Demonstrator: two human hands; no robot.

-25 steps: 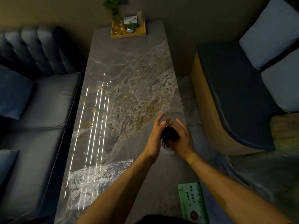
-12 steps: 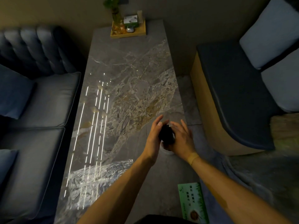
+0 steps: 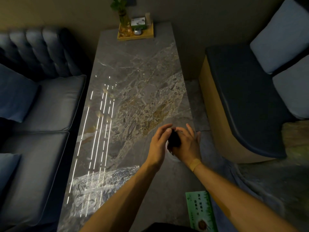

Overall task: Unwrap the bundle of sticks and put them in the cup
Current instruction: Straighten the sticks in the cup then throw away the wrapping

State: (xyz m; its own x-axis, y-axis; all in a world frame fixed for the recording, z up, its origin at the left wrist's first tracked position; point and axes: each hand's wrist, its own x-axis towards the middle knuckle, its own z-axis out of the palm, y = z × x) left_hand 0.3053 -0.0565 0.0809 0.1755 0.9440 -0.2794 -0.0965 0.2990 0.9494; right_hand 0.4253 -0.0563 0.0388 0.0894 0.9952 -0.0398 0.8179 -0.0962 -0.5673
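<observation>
A dark bundle of sticks (image 3: pixel 174 139) stands upright between my two hands near the right edge of the marble table (image 3: pixel 133 84). My left hand (image 3: pixel 158 144) presses its palm against the bundle's left side, fingers stretched upward. My right hand (image 3: pixel 188 144) cups the bundle from the right, fingers partly spread. A white cup (image 3: pixel 173 157) sits under the bundle; only a sliver of its rim and wall shows below my hands. Whether the sticks' lower ends are inside the cup is hidden.
A green printed box (image 3: pixel 201 213) lies at the table's near right corner. A wooden tray (image 3: pixel 135 33) with a plant vase and small items stands at the far end. A dark sofa (image 3: pixel 38 101) runs along the left, a cushioned bench (image 3: pixel 242 97) on the right.
Both hands have closed in more tightly around the bundle and the sticks look gathered narrower and more upright. The hands stay over the cup.
</observation>
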